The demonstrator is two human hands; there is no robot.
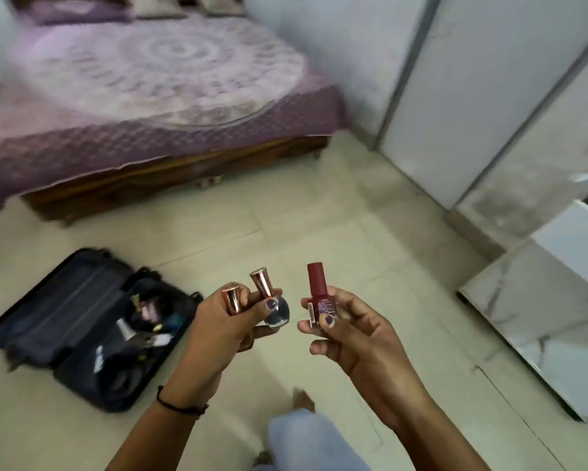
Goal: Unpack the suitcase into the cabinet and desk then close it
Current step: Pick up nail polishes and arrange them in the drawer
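You gripped two gold-capped bottles (276, 312) in your left hand (217, 334) and pinched a red bottle (319, 295) upright in your right hand (357, 338); the marble top (540, 311) lay right, nearer that hand.

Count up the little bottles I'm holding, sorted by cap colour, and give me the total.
Rose-gold-capped bottles: 2, in the left hand
Red-capped bottle: 1, in the right hand
Total: 3
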